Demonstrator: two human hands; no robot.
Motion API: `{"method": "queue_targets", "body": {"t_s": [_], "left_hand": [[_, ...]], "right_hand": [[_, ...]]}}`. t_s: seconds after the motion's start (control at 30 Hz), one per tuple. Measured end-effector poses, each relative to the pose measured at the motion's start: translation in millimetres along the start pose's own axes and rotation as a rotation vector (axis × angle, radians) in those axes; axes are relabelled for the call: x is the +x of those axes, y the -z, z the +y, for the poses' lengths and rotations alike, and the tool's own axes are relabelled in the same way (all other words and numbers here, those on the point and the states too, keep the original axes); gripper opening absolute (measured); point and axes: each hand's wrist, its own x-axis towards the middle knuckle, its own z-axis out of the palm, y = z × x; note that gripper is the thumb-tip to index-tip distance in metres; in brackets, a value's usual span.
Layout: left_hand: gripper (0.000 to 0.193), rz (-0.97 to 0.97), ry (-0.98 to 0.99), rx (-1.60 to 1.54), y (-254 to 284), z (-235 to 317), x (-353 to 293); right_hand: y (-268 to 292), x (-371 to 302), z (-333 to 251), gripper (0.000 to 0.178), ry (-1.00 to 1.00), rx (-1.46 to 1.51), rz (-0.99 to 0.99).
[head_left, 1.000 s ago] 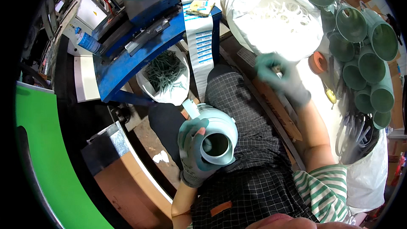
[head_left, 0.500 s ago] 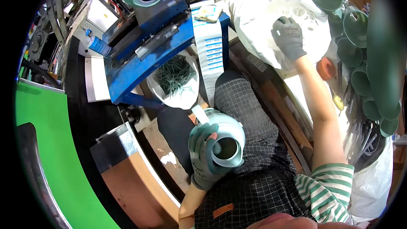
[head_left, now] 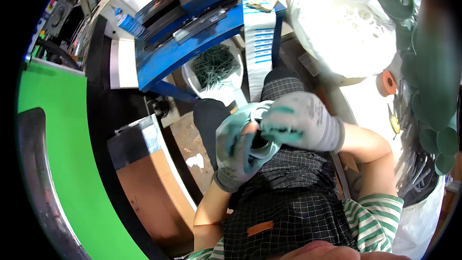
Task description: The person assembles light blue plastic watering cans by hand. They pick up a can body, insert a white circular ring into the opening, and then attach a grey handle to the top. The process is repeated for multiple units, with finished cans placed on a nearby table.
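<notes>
A pale teal plastic jug body (head_left: 241, 114) with a handle rests over my lap, its round opening tilted up toward me. My left hand (head_left: 233, 151), in a grey glove with teal fingertips, is wrapped around its side, thumb at the rim. My right hand (head_left: 302, 123), gloved alike and slightly blurred, is closed at the opening. A thin white ring (head_left: 260, 110) shows at the mouth beside the right fingertips, which appear to pinch it. The right fingers cover part of the opening and of the ring.
A white bag (head_left: 308, 24) with several white rings stands at the far right. An orange tape roll (head_left: 388, 83) and green cup-shaped parts (head_left: 395, 0) lie beyond my right arm. Ahead are a blue bench (head_left: 156, 70), a label strip (head_left: 260, 79) and teal shavings (head_left: 214, 65) in a bin.
My right hand has come back from the white bag to the jug's opening, where a white ring now shows. My left hand still holds the jug body. The view has shifted.
</notes>
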Motion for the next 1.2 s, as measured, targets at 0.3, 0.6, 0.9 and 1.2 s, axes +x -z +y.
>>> {"method": "queue_targets", "body": {"t_s": [0.3,0.6,0.9,1.2], "left_hand": [[0.046,-0.175,-0.051,0.034,14,-24,-11],[0.039,-0.205,0.056,-0.053,18,-31,-14],[0.058,-0.238,-0.135,0.355,25,-20,-20],[0.049,-0.5,0.09,0.373,39,0,16]], "right_hand": [[-10,12,-7,0.034,0.108,-0.302,-0.154],[-29,5,-18,0.041,0.147,-0.265,-0.248],[-43,-2,-16,0.036,0.117,-0.245,-0.325],[-60,-14,-5,0.025,0.227,-0.299,-0.141]]}}
